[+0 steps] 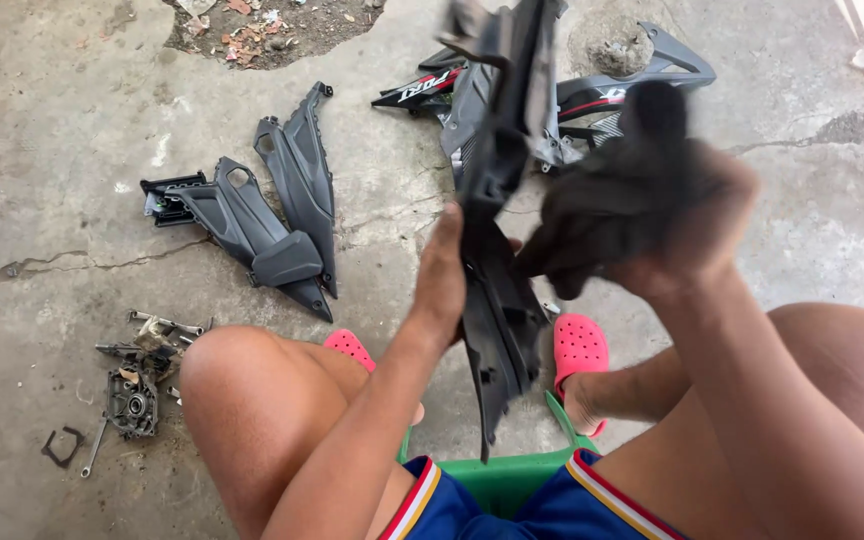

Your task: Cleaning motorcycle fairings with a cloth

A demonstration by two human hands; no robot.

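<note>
Knees and blue shorts filled the foreground, green stool (512, 478) underneath. Left hand (442, 275) was closed around the edge of a long black fairing panel (497, 250), held upright between the legs. Right hand (687, 235) was clenched on a dark rag (617, 195), pressed against the panel; blurred. On the concrete floor (52, 150): two more black panels (277, 215) left, striped fairings (602, 95) behind, bolts and small metal parts (137, 375) near the left knee.

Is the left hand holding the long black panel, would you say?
Yes, the left hand grips the edge of the upright black panel.
</note>
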